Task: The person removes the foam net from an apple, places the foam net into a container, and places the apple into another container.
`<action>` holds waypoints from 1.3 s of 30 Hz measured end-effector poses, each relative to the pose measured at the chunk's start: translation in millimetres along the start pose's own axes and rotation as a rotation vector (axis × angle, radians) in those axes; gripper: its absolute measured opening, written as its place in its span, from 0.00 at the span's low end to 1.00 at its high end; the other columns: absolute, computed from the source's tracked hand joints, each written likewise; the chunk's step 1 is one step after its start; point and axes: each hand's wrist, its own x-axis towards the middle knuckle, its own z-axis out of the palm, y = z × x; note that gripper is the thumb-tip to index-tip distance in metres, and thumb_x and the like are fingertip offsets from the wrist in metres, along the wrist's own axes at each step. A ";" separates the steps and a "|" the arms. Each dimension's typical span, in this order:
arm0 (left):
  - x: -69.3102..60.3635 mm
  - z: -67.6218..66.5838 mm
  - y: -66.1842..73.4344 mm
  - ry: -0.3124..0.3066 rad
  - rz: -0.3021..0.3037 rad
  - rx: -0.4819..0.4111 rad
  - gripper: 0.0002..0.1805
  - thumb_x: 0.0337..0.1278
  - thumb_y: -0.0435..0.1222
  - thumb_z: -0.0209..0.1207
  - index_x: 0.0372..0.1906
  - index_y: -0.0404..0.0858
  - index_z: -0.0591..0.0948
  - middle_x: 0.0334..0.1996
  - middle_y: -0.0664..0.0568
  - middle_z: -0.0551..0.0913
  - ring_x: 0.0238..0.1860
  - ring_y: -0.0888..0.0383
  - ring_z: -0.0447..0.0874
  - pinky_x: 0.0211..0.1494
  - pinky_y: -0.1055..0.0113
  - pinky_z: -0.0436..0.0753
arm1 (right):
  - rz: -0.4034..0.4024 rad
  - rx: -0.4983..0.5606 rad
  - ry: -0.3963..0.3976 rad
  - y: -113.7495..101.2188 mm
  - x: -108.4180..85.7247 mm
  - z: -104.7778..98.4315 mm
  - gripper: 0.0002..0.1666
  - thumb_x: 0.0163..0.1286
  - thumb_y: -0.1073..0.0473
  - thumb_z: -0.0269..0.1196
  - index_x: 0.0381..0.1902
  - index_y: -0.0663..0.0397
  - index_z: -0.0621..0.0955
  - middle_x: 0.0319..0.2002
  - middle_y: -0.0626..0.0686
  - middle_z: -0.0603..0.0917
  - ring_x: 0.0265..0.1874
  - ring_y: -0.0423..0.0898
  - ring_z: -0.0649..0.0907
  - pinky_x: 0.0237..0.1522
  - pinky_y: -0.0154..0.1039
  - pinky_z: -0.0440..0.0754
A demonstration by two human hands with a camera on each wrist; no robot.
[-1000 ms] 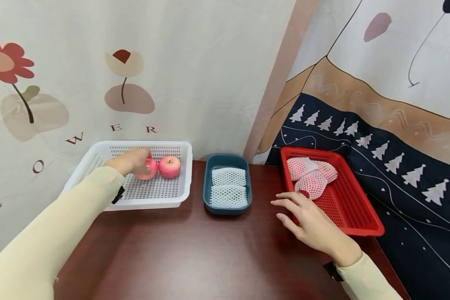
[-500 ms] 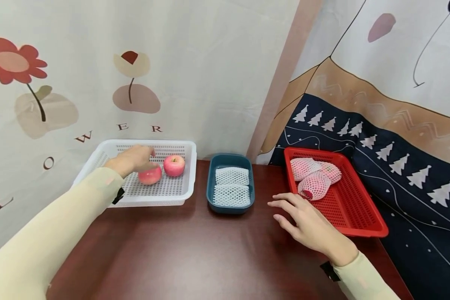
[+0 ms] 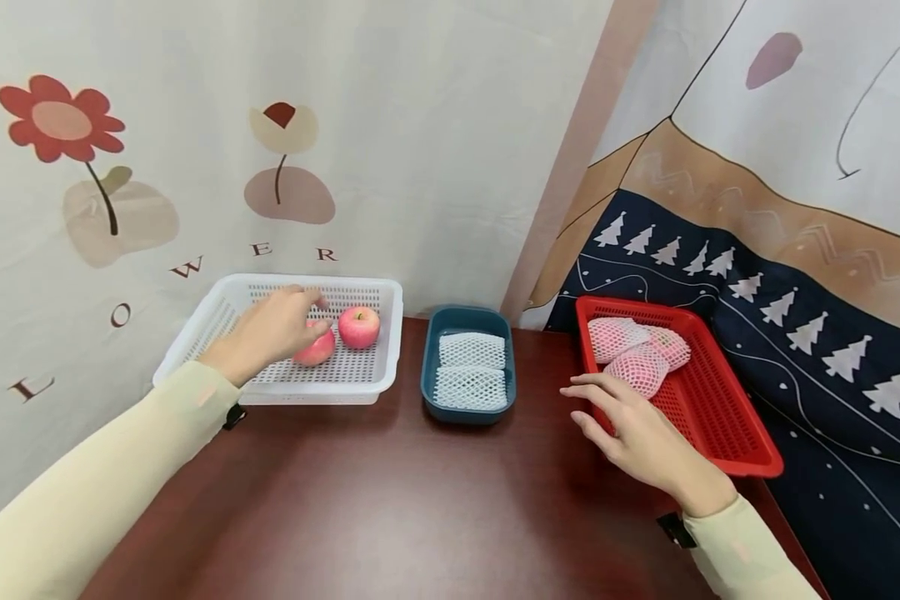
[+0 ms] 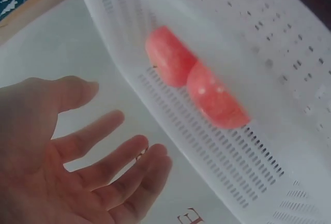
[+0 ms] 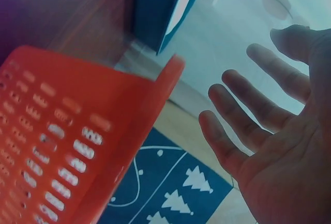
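Two red apples lie in the white plastic basket [image 3: 348,389]: a front apple [image 3: 317,348] and a back apple [image 3: 359,327]. Above the basket hovers my left hand [image 3: 273,329], partly covering the front apple in the head view. The left wrist view shows its fingers spread and loosely bent, apart from both apples, with nothing held. My right hand [image 3: 640,433] hangs over the near left edge of the red basket [image 3: 727,417], fingers relaxed and holding nothing. Several apples in foam nets [image 3: 636,371] lie in the red basket's back left part.
Between the baskets stands a blue tub [image 3: 430,392] with white foam nets [image 3: 471,387] in two stacks. The dark wooden table [image 3: 390,500] extends in front. Printed curtains [image 3: 435,167] hang right behind the containers.
My left hand has let go of the front apple and risen off it; that apple stays in the white basket. My right hand has barely moved. The head view has turned slightly left.
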 end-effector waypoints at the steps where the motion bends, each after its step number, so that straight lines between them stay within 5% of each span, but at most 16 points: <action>1: -3.2 0.7 1.2 0.016 0.005 0.000 0.26 0.81 0.45 0.67 0.71 0.32 0.85 0.70 0.29 0.86 0.66 0.31 0.87 0.67 0.29 0.87 | 0.002 0.001 0.004 2.2 0.0 -1.0 0.27 0.80 0.57 0.77 0.73 0.43 0.87 0.74 0.53 0.86 0.71 0.55 0.86 0.69 0.62 0.93; 8: -32.1 8.3 9.2 0.161 0.063 -0.050 0.19 0.79 0.43 0.65 0.64 0.37 0.89 0.61 0.35 0.90 0.54 0.35 0.90 0.56 0.32 0.90 | 0.029 0.004 0.014 16.0 1.8 -7.8 0.27 0.79 0.58 0.77 0.72 0.44 0.87 0.72 0.55 0.87 0.68 0.57 0.87 0.66 0.63 0.94; 22: -77.6 32.1 32.5 0.375 0.236 -0.084 0.14 0.71 0.36 0.75 0.58 0.38 0.91 0.56 0.43 0.92 0.55 0.38 0.96 0.54 0.37 0.93 | 0.084 0.019 0.030 34.3 7.3 -19.2 0.27 0.80 0.60 0.76 0.73 0.48 0.88 0.70 0.58 0.89 0.68 0.60 0.88 0.65 0.67 0.93; 39: -97.3 51.6 51.7 0.358 0.221 -0.140 0.17 0.74 0.38 0.75 0.62 0.43 0.91 0.59 0.47 0.94 0.59 0.42 0.95 0.58 0.40 0.93 | 0.148 0.037 -0.009 53.3 15.6 -25.3 0.24 0.85 0.56 0.71 0.75 0.51 0.87 0.71 0.61 0.88 0.72 0.62 0.84 0.74 0.74 0.85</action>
